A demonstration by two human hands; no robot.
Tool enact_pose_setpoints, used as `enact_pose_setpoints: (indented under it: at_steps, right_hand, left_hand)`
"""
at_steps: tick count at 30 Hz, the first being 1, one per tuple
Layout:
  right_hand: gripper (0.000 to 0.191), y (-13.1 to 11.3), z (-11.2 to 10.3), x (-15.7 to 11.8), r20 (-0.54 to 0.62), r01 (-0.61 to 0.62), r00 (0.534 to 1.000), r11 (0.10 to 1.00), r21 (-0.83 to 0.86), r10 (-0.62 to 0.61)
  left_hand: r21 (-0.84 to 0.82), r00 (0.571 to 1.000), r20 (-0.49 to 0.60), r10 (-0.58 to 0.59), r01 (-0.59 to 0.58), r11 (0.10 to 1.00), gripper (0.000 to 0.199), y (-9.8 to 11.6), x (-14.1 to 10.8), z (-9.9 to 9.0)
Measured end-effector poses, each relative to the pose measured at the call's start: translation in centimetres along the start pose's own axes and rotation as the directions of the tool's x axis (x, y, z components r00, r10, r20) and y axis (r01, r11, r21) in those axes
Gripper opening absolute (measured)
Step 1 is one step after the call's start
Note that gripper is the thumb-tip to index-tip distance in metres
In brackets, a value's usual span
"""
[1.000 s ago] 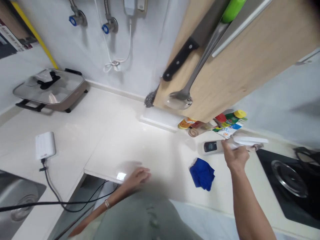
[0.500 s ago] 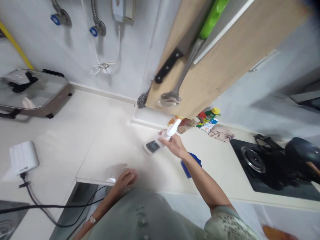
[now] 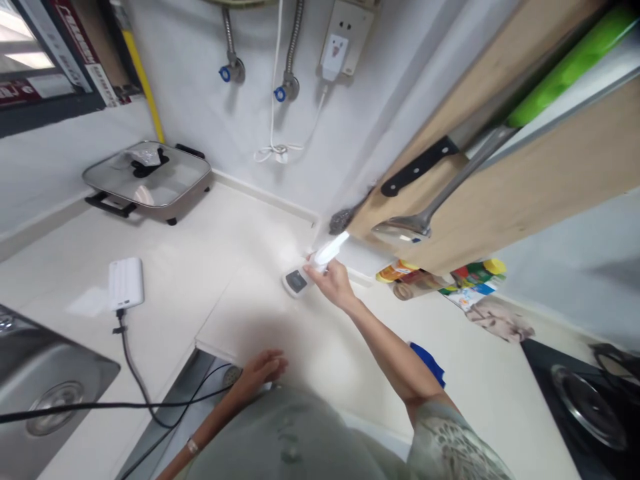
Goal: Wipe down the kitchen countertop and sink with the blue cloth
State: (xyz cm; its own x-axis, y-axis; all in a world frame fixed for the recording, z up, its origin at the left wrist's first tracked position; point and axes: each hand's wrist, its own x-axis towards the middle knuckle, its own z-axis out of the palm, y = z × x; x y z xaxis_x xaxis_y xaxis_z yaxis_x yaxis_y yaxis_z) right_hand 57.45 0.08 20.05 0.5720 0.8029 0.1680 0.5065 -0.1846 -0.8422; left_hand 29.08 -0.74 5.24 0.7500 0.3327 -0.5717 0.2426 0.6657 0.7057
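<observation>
My right hand (image 3: 333,283) is closed around the neck of a white pump bottle (image 3: 294,281) with a dark label. The bottle leans over the white counter, its pump head pointing up and right; whether its base touches the counter I cannot tell. Low in the view, close to my body, my left hand (image 3: 263,370) hovers by the counter's front edge with its fingers loosely bent and nothing visible in them.
A lidded electric pan (image 3: 165,212) stands at the back left. A white power bank (image 3: 126,283) with a cable lies left, above the sink (image 3: 60,380). A knife (image 3: 420,167) and a slotted-looking metal spoon (image 3: 405,227) hang on the wooden panel. Condiment packs (image 3: 465,280), a blue cloth-like item (image 3: 427,363) and a cooktop (image 3: 580,407) are right.
My view has turned left, so the surroundings shift right in the picture. My right hand has carried the pump bottle leftward over the counter. The left hand stays near my body.
</observation>
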Motion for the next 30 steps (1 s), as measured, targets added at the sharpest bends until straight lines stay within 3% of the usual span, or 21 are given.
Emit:
enact_pose_setpoints:
  at_steps: [4, 9, 16, 22, 30]
  right_hand:
    - [0.044, -0.3, 1.5, 2.2, -0.002, 0.026, 1.000, 0.996, -0.091, -0.026]
    - [0.038, 0.1, 4.7, 8.5, -0.077, 0.050, 0.995, 0.982, -0.180, -0.065]
    - [0.029, 2.5, 8.5, 16.8, -0.262, -0.101, 0.964, 0.960, -0.259, 0.031]
    - [0.033, 4.4, 9.3, 20.7, -0.392, -0.249, 0.909, 0.940, -0.234, 0.143]
    - [0.064, 5.2, 9.7, 23.9, -0.475, -0.318, 0.851, 0.939, -0.130, 0.222]
  left_hand:
    - [0.010, 1.000, -0.001, -0.014, 0.014, 1.000, 0.077, 0.2, -0.1, -0.1]
    - [0.025, 0.999, 0.047, -0.010, 0.008, 1.000, 0.072, 0.2, 0.3, 0.3]
    - [-0.019, 1.000, 0.021, 0.017, -0.016, 1.000, 0.070, -1.0, -0.2, -1.0]
    - [-0.084, 0.996, -0.085, -0.035, 0.028, 0.996, 0.085, -0.8, -0.5, -1.9]
    - [-0.088, 0.993, -0.098, -0.059, 0.051, 0.995, 0.072, -1.6, 0.2, -2.2]
